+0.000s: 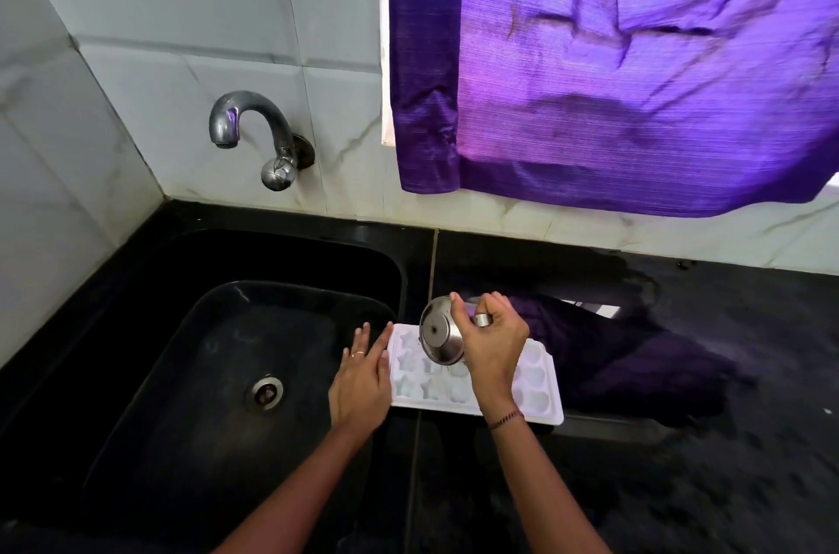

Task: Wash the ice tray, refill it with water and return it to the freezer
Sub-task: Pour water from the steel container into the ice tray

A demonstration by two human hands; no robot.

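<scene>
A white ice tray [538,390] with star-shaped and round cells lies flat on the black counter, just right of the sink. My right hand [495,342] grips a small steel cup [438,338], tipped on its side over the tray's left cells with its base facing me. My left hand [361,376] lies flat with straight fingers against the tray's left end, at the sink's right rim. Whether water is running from the cup cannot be made out.
The black sink [190,372] with a round drain [265,392] fills the left side. A steel tap [254,136] juts from the tiled wall above it. A purple curtain [635,67] hangs at the upper right. The black counter [703,440] stretches to the right.
</scene>
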